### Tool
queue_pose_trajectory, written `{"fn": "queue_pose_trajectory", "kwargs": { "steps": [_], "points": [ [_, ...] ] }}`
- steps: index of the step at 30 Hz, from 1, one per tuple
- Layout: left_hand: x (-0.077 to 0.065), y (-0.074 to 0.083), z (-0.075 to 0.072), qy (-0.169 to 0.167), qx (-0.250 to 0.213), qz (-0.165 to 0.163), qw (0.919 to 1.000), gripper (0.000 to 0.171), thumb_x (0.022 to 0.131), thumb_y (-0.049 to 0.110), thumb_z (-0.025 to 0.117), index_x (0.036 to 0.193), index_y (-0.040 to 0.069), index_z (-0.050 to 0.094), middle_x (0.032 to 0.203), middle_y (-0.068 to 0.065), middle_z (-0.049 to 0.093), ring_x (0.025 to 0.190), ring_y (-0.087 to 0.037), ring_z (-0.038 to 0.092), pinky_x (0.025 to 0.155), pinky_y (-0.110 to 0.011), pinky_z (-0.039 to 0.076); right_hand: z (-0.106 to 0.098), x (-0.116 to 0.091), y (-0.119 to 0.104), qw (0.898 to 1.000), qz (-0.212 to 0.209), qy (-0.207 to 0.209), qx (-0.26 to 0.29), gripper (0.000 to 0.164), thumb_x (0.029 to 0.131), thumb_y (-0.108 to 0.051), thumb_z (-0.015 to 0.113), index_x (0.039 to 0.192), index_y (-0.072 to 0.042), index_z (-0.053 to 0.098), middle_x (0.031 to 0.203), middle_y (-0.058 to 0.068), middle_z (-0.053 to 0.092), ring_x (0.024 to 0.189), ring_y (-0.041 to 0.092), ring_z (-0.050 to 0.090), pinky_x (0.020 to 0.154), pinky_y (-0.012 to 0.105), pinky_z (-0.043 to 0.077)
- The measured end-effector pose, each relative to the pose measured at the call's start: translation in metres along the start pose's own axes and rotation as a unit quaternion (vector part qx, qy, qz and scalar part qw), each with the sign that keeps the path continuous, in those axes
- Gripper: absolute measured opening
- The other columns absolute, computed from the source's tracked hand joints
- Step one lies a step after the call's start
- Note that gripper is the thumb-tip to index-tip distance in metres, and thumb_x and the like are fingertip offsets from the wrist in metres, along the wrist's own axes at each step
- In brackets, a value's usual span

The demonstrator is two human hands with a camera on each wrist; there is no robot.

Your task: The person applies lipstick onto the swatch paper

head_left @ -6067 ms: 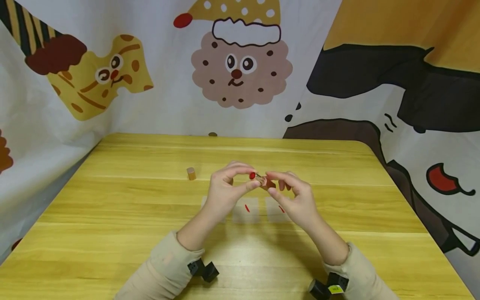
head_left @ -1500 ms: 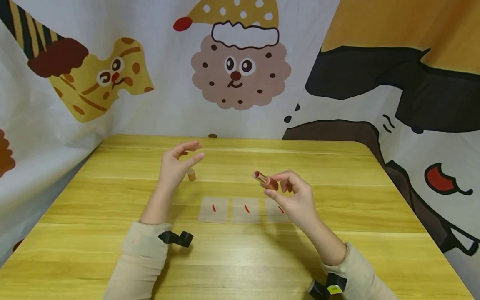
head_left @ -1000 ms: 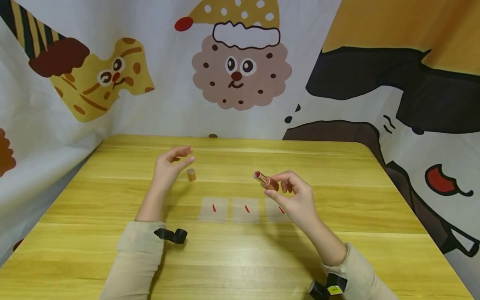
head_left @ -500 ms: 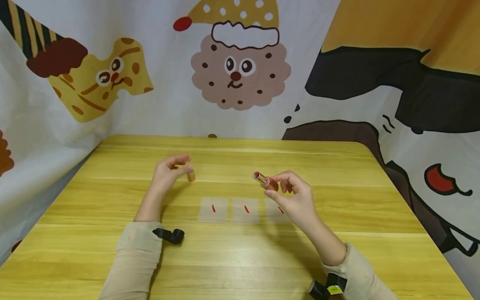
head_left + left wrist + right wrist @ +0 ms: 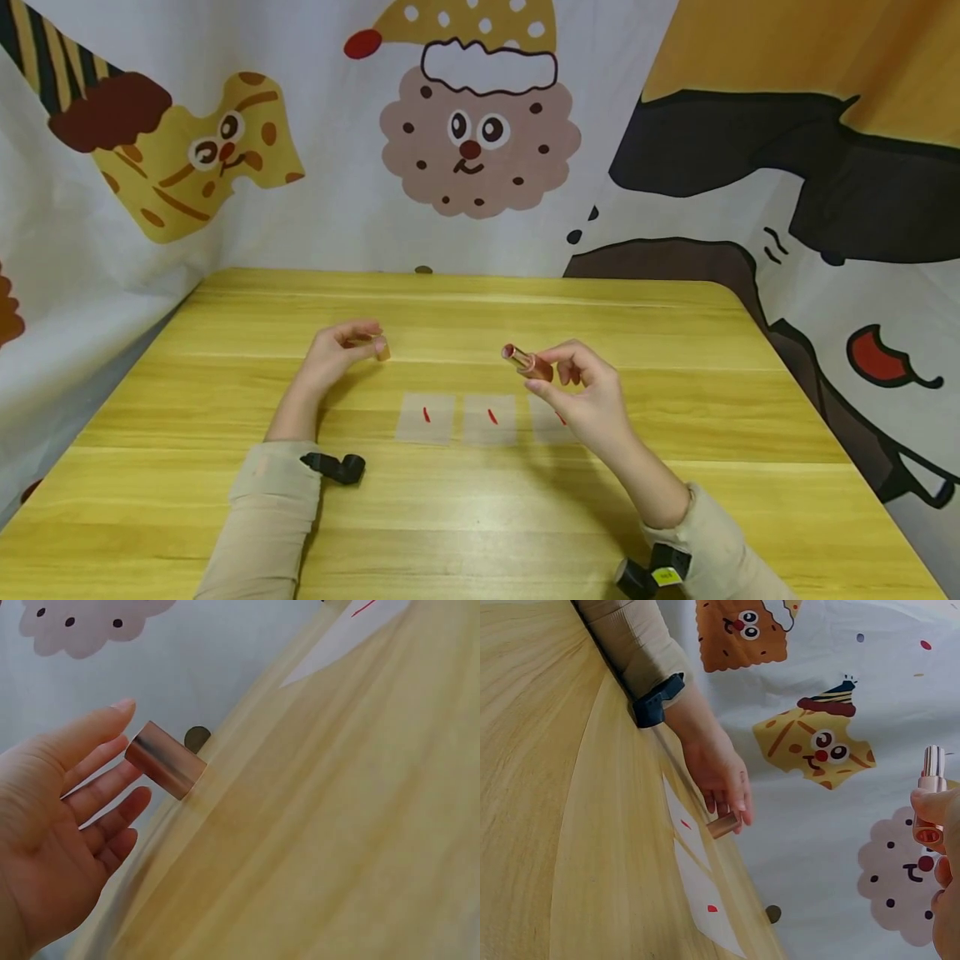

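My right hand (image 5: 588,392) pinches an uncapped lipstick (image 5: 539,367) by its rose-gold base, holding it tilted above the table. The hollow rim of its inner tube faces up and left, with no red tip standing out. My left hand (image 5: 326,358) is at the lipstick cap (image 5: 166,760), a short copper-coloured cylinder standing upright on the table. In the left wrist view, the left thumb and fingers are spread about the cap's top end, loosely bent. The right wrist view shows the left fingertips right at the cap (image 5: 723,826).
Three pale paper squares lie in a row on the wooden table (image 5: 480,508), each with a red stroke: left square (image 5: 411,429), middle square (image 5: 477,432) and right square (image 5: 542,432). A cartoon-printed curtain (image 5: 322,225) hangs behind the table.
Earlier both hands were at the lipstick, its red tip showing; the tip has since sunk inside the tube. My left hand has moved left, then down to the cap. The right hand stays nearly still.
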State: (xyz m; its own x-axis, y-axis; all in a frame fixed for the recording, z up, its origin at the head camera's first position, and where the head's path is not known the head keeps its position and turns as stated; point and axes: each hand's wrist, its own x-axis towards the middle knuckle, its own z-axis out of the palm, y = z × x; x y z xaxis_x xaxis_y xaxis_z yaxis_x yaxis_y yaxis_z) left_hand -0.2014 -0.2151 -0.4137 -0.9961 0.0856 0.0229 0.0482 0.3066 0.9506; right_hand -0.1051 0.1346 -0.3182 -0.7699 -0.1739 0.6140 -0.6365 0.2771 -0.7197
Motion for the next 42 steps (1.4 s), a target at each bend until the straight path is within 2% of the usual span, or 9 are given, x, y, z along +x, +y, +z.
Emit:
{"fn": "queue_pose_trajectory", "kwargs": {
  "steps": [4,8,12,17,24,34,42],
  "points": [
    [0.0002,-0.0036,0.0001,-0.012,-0.004,0.011,0.9999,0.047,0.087,0.016,0.073,0.127,-0.003,0.057,0.114,-0.02,0.064,0.097,-0.021,0.06,0.082,-0.02,0.046,0.0005,-0.0001,0.0006,1.0,0.003,-0.003,-0.001,0.028,0.069,0.017,0.076,0.091,0.006,0.064,0.071,0.013,0.05,0.064,0.025,0.04,0.053,0.038,0.03],
    [0.0007,-0.0065,0.0004,-0.016,-0.002,0.016,0.9997,0.049,0.087,0.015,0.072,0.129,-0.005,0.055,0.116,-0.021,0.063,0.1,-0.024,0.059,0.081,-0.018,0.046,0.0009,-0.0002,0.0008,1.0,0.003,-0.004,-0.002,0.028,0.068,0.017,0.076,0.091,0.006,0.064,0.07,0.015,0.05,0.064,0.025,0.04,0.053,0.036,0.03],
    [0.0008,-0.0075,0.0016,-0.015,-0.004,0.015,0.9998,0.048,0.087,0.014,0.073,0.128,-0.005,0.056,0.116,-0.022,0.063,0.102,-0.027,0.059,0.081,-0.018,0.046,0.0011,-0.0005,0.001,1.0,0.002,-0.005,-0.004,0.028,0.068,0.017,0.076,0.091,0.006,0.064,0.07,0.015,0.05,0.064,0.025,0.04,0.053,0.035,0.03],
    [0.0016,-0.0091,0.0026,-0.012,0.0,0.013,0.9998,0.045,0.087,0.013,0.072,0.126,-0.006,0.057,0.115,-0.021,0.063,0.1,-0.024,0.06,0.081,-0.017,0.047,0.0017,-0.0006,0.0004,1.0,0.005,-0.005,-0.004,0.028,0.068,0.017,0.077,0.091,0.006,0.064,0.07,0.015,0.05,0.064,0.025,0.04,0.053,0.037,0.029],
    [0.0022,-0.0103,0.0031,-0.003,0.008,0.02,0.9998,0.039,0.087,0.011,0.071,0.122,-0.005,0.061,0.112,-0.02,0.065,0.096,-0.022,0.062,0.079,-0.019,0.048,0.0024,-0.0008,-0.0005,1.0,0.011,-0.006,-0.002,0.028,0.068,0.017,0.077,0.091,0.006,0.064,0.071,0.014,0.051,0.064,0.027,0.04,0.054,0.032,0.03],
    [0.0016,-0.0091,0.0049,0.004,0.015,0.019,0.9997,0.037,0.087,0.011,0.071,0.119,-0.004,0.063,0.111,-0.019,0.066,0.094,-0.022,0.062,0.078,-0.019,0.048,0.0021,-0.0018,-0.0025,1.0,0.021,-0.006,-0.003,0.028,0.069,0.016,0.077,0.091,0.005,0.064,0.071,0.013,0.05,0.065,0.024,0.04,0.055,0.037,0.03],
    [0.0006,-0.0061,0.0051,0.023,0.026,0.017,0.9992,0.035,0.087,0.014,0.072,0.118,-0.001,0.065,0.107,-0.016,0.066,0.089,-0.02,0.06,0.075,-0.022,0.048,0.0023,-0.0024,-0.0022,1.0,0.02,-0.006,-0.006,0.028,0.069,0.015,0.077,0.091,0.004,0.065,0.071,0.013,0.05,0.064,0.026,0.04,0.055,0.035,0.03]
  ]
}}
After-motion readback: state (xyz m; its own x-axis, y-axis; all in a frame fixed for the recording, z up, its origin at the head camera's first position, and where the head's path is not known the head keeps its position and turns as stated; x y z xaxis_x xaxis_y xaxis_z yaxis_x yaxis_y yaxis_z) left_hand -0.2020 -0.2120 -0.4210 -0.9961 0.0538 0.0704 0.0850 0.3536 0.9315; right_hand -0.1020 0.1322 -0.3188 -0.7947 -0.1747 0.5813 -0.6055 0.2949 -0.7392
